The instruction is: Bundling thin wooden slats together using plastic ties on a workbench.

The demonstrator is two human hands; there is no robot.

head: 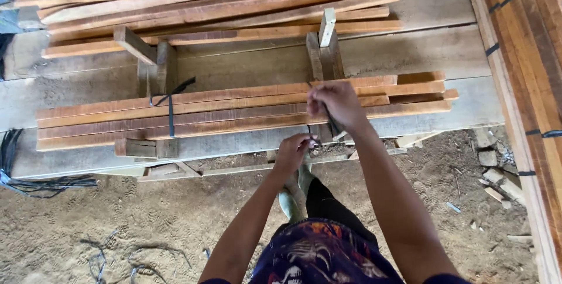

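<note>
A sandy dirt floor [117,214] lies under a low surface [246,67] of wide grey planks, seen from above. On it rest two piles of reddish-brown timber slats: a loose, fanned heap [205,9] at the far side and a neat bundle [234,111] near the front edge, stacked about four layers deep. One dark strap [171,114] is already tied around the left part of the bundle. A second dark strap [332,125] runs over the bundle's right part and down its front face. Two pairs of upright wooden pegs [325,50] stand behind the bundle.

The right hand [336,104] is closed in a fist on top of the slats, gripping the upper end of the second strap. The left hand [293,152] is just below the front edge of the surface, fingers curled shut on the strap's lower end. A tangle of spare black straps [35,181] lies on the floor at the left, and more banded boards [527,56] run along the right. Two pale rubber boots [295,193] show below the hands.
</note>
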